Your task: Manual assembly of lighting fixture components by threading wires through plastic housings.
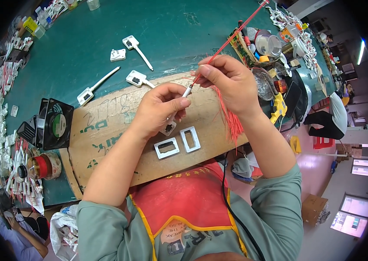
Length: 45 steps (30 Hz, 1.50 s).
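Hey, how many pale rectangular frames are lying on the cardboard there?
2. One frame lies on the cardboard below the left hand; the other frame lies just right of it, turned lengthwise. The left forearm could hide more.

A black fan stands near a jar (glass, perhaps); a carton sits far right.

Bench: green top, scuffed; brown sheet laid along its near side, marked on its face; two pale rectangular frames side by side on the sheet; red strands bunched at its right; beyond it, white stemmed pieces and a small white block; at left, black fan, upright, and a jar.
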Each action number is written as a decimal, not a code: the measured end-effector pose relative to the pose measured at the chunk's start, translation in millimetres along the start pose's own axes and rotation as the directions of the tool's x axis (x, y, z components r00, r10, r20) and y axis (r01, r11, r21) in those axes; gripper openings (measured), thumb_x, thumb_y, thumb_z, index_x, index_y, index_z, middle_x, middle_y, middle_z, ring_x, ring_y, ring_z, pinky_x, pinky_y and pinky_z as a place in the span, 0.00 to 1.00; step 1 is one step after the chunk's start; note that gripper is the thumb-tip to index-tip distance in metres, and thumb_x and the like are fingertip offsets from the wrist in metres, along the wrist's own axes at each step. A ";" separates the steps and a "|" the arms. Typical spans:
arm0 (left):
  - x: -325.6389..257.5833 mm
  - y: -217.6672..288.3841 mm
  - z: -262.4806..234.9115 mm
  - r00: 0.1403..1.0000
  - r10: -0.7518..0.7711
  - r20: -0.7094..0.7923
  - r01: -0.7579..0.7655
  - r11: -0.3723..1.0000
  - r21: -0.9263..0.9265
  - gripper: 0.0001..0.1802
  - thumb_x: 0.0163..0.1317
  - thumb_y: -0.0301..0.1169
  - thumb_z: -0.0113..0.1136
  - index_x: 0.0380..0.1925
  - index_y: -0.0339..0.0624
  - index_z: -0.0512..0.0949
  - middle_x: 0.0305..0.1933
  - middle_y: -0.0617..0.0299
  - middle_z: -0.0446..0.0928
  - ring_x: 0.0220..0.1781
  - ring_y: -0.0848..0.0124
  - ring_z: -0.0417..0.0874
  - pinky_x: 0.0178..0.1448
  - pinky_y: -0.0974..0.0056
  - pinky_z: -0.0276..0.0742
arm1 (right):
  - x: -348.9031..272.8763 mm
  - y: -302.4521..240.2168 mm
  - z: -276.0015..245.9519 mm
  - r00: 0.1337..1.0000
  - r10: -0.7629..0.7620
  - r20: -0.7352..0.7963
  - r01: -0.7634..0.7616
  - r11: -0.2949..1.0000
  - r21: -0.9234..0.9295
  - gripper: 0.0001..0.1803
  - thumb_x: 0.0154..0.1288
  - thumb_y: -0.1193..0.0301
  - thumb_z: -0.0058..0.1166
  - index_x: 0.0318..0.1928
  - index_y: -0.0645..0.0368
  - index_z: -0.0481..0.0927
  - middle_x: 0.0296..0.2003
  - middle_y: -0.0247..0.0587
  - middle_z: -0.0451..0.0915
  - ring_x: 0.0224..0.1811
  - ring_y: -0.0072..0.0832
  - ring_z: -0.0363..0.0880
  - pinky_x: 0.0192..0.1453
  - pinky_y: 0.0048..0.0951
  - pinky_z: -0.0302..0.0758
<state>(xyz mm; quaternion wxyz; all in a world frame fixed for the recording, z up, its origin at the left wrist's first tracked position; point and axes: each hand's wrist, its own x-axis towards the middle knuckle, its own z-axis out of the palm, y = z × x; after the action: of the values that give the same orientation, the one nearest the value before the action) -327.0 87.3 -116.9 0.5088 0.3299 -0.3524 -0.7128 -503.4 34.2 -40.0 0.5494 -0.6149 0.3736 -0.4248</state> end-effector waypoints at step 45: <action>8.5 6.2 -13.5 0.978 0.156 -0.141 -0.171 0.980 -0.098 0.13 0.58 0.28 0.66 0.39 0.36 0.72 0.28 0.62 0.76 0.26 0.74 0.78 0.28 0.69 0.76 | 7.3 17.1 12.4 0.991 0.134 -0.026 -0.135 0.989 -0.066 0.14 0.65 0.66 0.57 0.43 0.65 0.78 0.28 0.32 0.76 0.26 0.17 0.73 0.31 0.18 0.70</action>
<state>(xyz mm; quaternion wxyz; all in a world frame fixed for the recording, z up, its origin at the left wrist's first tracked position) -314.9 75.5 -119.9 0.6053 0.3179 -0.3042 -0.6634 -489.0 29.9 -56.6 0.5518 -0.6019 0.4342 -0.3804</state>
